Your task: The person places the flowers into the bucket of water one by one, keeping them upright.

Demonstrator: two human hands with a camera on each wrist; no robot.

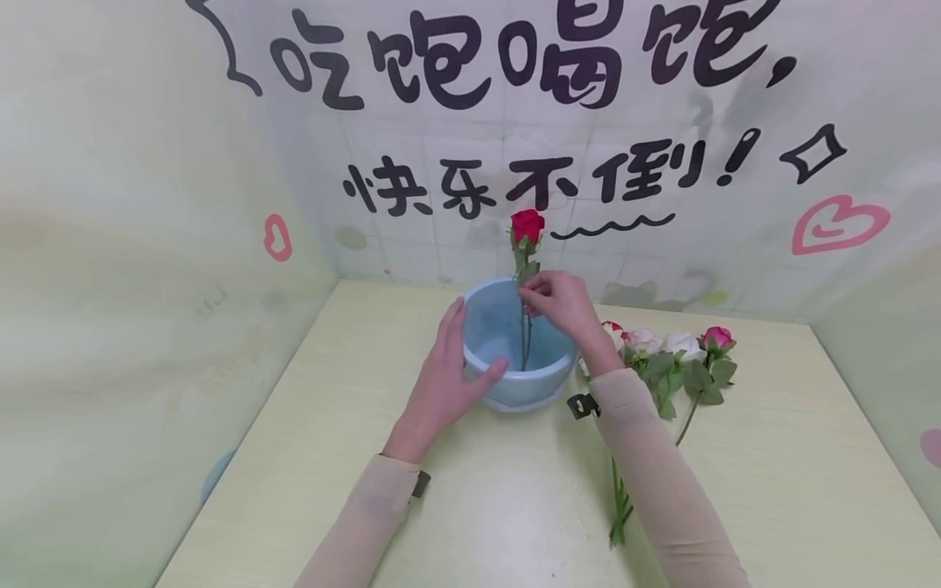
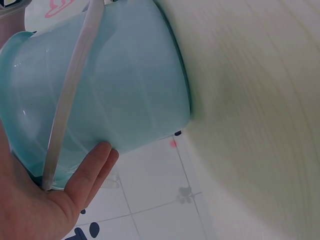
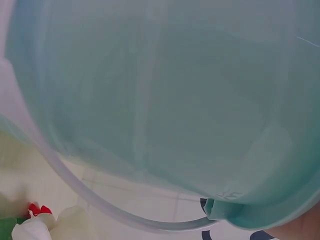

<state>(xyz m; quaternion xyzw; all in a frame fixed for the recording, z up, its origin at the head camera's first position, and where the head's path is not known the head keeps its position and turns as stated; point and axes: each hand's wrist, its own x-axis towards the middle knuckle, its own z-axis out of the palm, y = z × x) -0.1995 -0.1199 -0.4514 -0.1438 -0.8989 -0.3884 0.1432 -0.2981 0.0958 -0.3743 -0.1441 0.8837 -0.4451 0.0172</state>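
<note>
A blue bucket [image 1: 528,392] stands on the table [image 1: 470,523]. The person's left hand [image 1: 448,371] rests against the bucket's left side, thumb at its rim, while the right hand [image 1: 562,302] pinches a red rose [image 1: 528,225] upright, its stem down inside the bucket. More flowers [image 1: 684,346], white and pink, lie to the bucket's right; behind it rises a wall [image 1: 456,135] with black lettering [image 1: 542,184].

Head view: the right hand [image 1: 564,300] hides part of the red rose [image 1: 528,225]; the right sleeve [image 1: 657,461] hides part of the flower bunch [image 1: 684,347]; some black characters [image 1: 582,55] are cropped. Right wrist view: the bucket [image 3: 165,100] exceeds the frame; the flower bunch is cropped and blurred
</note>
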